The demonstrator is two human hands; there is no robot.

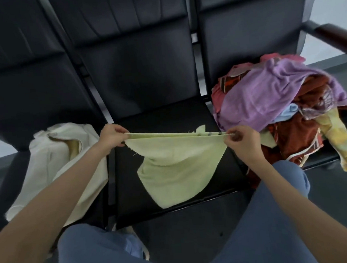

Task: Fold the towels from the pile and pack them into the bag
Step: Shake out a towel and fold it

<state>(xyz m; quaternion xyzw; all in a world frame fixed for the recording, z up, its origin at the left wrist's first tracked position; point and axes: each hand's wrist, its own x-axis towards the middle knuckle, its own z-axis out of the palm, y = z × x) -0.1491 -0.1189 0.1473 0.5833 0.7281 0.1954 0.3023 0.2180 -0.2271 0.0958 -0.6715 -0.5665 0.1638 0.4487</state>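
towel [177, 168] pale green, frayed, top edge taut between both hands

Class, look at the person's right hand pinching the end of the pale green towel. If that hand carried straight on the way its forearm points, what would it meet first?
The right hand points up and slightly left. It would probably meet the black seat, then its backrest. The pile of towels lies just right of that line, though depth is unclear.
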